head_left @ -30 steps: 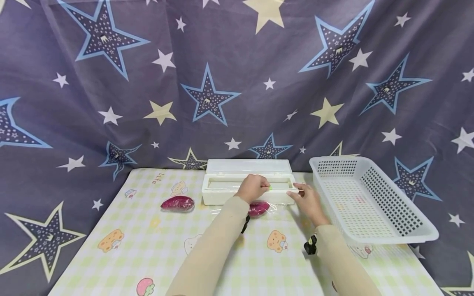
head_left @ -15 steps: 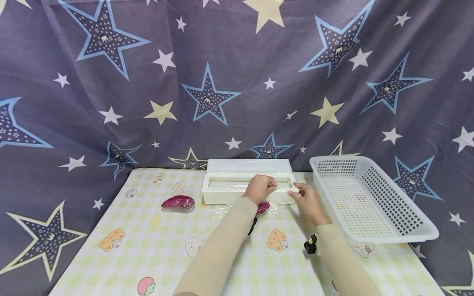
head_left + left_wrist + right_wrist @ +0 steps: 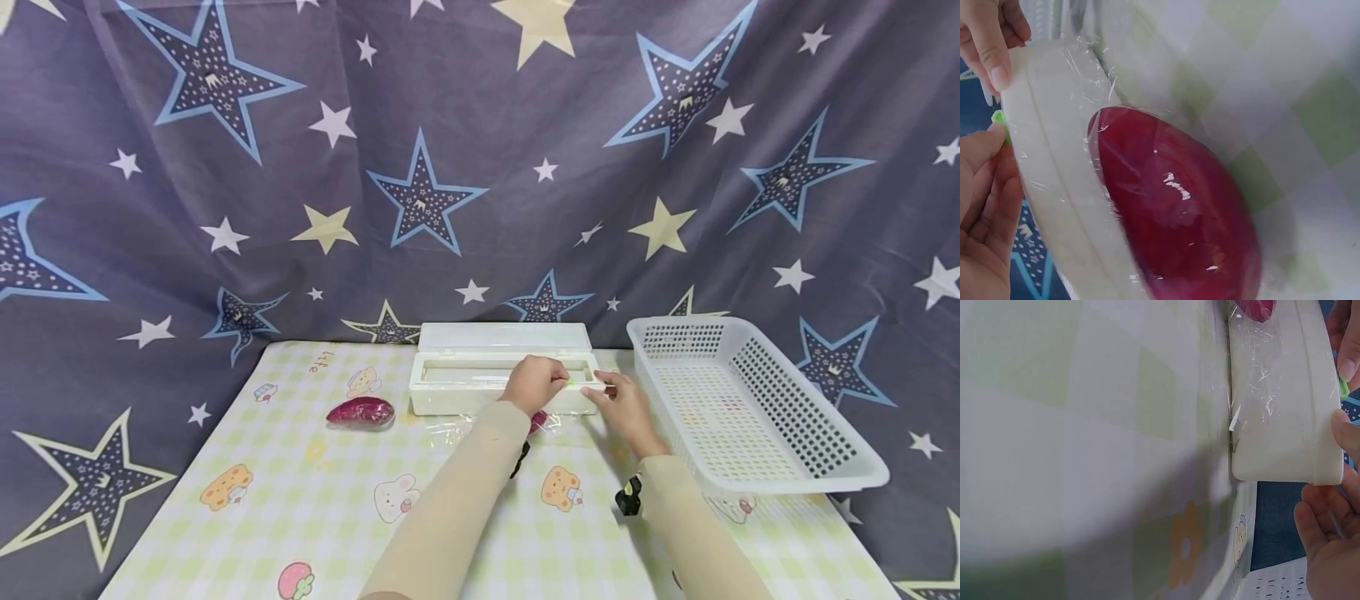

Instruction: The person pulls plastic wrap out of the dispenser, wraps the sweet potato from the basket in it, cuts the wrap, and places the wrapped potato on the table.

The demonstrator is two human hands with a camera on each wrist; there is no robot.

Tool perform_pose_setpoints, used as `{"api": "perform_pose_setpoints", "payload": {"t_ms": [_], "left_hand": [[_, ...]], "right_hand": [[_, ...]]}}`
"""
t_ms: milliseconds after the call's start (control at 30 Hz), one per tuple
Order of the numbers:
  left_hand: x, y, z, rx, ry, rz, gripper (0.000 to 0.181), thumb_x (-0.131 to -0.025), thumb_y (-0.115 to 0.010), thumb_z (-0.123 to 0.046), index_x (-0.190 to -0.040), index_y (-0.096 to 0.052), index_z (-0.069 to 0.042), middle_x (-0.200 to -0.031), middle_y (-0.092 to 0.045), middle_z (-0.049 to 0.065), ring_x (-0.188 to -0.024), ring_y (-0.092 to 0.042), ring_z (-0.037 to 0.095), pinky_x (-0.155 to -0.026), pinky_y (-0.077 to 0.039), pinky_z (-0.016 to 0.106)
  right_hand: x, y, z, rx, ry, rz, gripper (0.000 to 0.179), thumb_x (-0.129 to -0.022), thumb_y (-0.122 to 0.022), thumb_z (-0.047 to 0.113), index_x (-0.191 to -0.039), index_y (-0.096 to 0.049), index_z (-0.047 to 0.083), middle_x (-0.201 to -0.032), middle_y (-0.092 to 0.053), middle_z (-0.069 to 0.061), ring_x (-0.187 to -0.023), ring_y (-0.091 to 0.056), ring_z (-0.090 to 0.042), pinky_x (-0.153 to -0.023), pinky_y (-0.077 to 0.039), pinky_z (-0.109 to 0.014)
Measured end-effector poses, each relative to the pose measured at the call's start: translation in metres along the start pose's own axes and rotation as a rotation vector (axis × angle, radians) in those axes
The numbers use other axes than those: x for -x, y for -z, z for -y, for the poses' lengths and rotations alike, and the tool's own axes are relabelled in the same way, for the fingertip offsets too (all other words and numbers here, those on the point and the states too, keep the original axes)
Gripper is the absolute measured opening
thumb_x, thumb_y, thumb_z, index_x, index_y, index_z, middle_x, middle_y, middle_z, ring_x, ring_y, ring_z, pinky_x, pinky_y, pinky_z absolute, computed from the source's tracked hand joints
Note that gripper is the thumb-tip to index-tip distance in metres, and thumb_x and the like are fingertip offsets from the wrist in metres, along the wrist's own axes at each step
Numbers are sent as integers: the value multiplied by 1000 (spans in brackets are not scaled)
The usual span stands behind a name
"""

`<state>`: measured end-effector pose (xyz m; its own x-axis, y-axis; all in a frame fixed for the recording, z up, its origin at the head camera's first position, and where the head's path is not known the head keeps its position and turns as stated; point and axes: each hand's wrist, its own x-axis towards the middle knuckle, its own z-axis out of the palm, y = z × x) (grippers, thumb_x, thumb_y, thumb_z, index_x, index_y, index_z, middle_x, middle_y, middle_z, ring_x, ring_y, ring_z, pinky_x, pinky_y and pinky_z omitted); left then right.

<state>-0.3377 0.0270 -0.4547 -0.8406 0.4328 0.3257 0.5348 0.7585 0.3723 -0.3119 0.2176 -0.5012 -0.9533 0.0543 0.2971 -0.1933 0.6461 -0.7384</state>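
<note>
A white cling film dispenser (image 3: 450, 402) stands at the back of the table with its lid (image 3: 504, 337) up. My left hand (image 3: 534, 383) pinches a small green slide cutter (image 3: 1000, 119) on the box's front top edge. Its right end is gripped by my right hand (image 3: 624, 410), the thumb (image 3: 1342, 428) at the front edge. Clear film (image 3: 448, 429) hangs from the box over a purple-red sweet potato (image 3: 1175, 200) on the tabletop, which my left arm partly hides in the head view. Another sweet potato (image 3: 362, 412), wrapped in film, lies to the left.
A white perforated plastic basket (image 3: 806, 479) stands on the right side of the table, close to my right forearm. The checked tablecloth (image 3: 300, 500) carries printed cartoon figures. A dark star-patterned curtain (image 3: 450, 100) hangs right behind the table.
My left hand has slid to the right along the box edge with the green cutter, closer to my right hand. The right hand and the box have stayed in place.
</note>
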Motion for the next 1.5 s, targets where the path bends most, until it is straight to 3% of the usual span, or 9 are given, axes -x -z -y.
{"api": "perform_pose_setpoints", "payload": {"t_ms": [200,767,967,1200,1500], "left_hand": [[-5,-6,-5,-42,-23,40,11,-92,-75,-18,-102,-80,-19,-98,-75,-9,-92,-70,8,-84,-53,20],[-8,-6,-19,-20,-33,97,17,-92,-74,-12,-109,-78,-16,-104,-75,-4,-94,-69,11,-86,-52,21],[-9,-8,-19,-18,-65,90,20,-91,-74,-8,-109,-78,-16,-105,-75,-4,-95,-69,11,-87,-52,20],[-11,-15,-18,-55,-129,71,33,-88,-72,2,-115,-77,-17,-112,-73,-6,-102,-68,11,-93,-49,19],[-11,-20,-25,-141,-163,146,56,-82,-72,9,-129,-70,-20,-127,-67,-5,-119,-61,18,-105,-43,25]], "right_hand": [[0,0,1,-6,-12,14,50,-90,-77,21,-131,-62,-3,-130,-59,-25,-104,-64,-37,-92,-52,-48],[1,-1,0,-24,-27,19,51,-90,-77,24,-132,-62,-1,-134,-57,-24,-107,-63,-38,-93,-52,-47],[0,-1,-2,-22,-9,9,50,-89,-79,22,-131,-63,-1,-131,-59,-24,-105,-64,-37,-92,-53,-47],[0,1,-2,-18,-9,1,49,-90,-78,21,-130,-63,-3,-130,-59,-25,-104,-64,-38,-92,-53,-48],[1,1,-1,-17,-4,10,52,-90,-77,21,-132,-60,-4,-130,-59,-27,-103,-65,-39,-88,-55,-48]]}}
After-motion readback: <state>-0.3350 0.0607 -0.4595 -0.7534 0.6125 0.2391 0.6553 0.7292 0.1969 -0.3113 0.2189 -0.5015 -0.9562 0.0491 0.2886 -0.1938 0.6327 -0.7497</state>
